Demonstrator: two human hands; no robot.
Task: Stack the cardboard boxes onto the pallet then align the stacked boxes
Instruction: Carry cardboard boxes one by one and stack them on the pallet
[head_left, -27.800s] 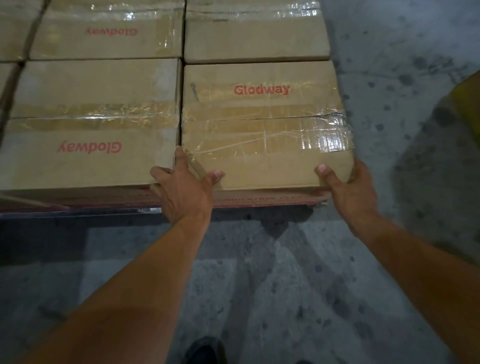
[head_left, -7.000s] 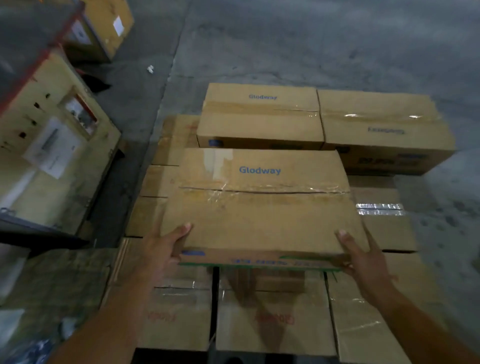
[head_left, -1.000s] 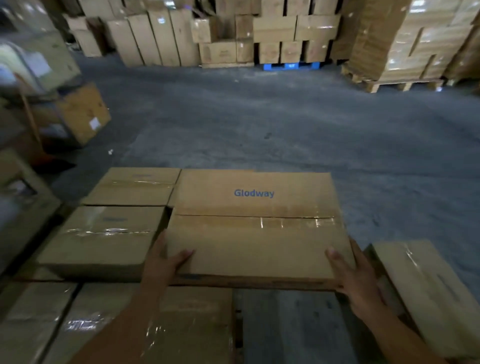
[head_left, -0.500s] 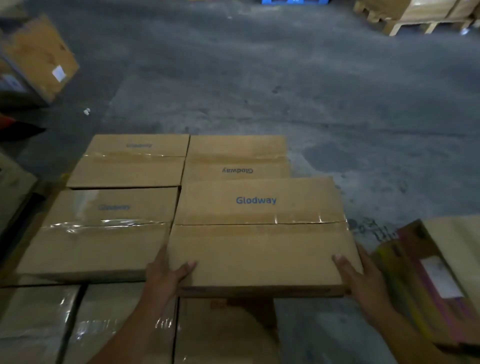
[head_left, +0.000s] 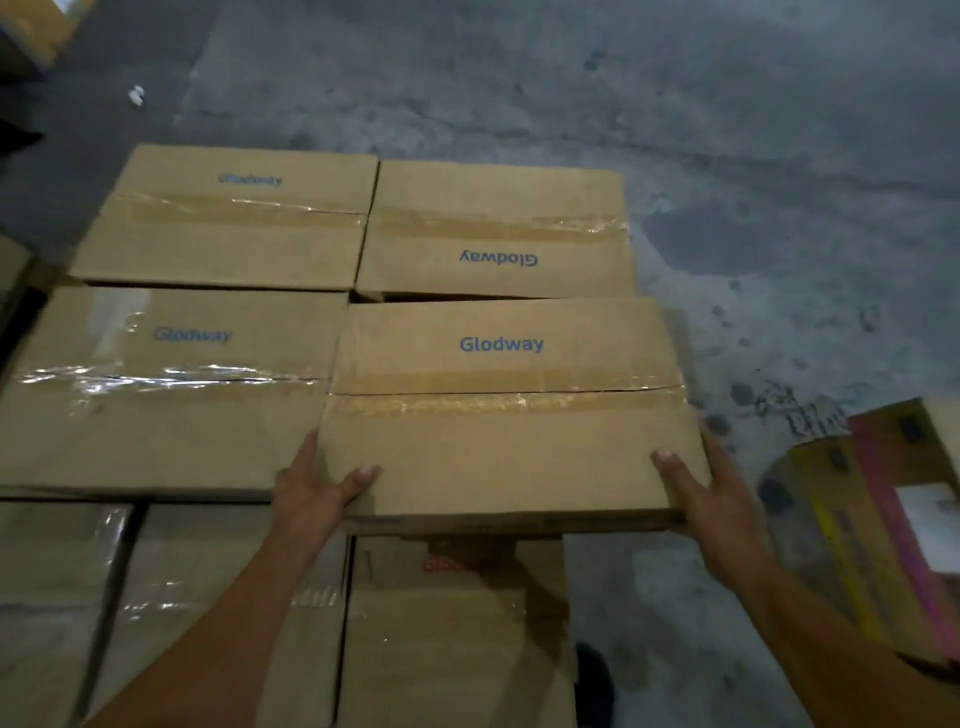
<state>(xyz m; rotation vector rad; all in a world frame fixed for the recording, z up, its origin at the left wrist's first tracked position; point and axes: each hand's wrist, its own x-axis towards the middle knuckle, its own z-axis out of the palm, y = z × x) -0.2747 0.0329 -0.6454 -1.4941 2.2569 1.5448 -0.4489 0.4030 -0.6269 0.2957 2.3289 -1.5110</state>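
Cardboard box (head_left: 504, 447) held by my left grip (head_left: 311, 499) and right grip (head_left: 719, 512); set down this far right, it could overhang and tip.

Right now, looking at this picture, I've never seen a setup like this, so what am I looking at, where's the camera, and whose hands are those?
There is no machine here. One camera sits on a person's head and looks down at their own bare hands. The left hand and right hand grip the near corners of a Glodway box, thumbs on top. Beside and behind it lie three more boxes, level with it, on a lower layer of taped boxes. Around is grey floor, with a colourful carton at right.
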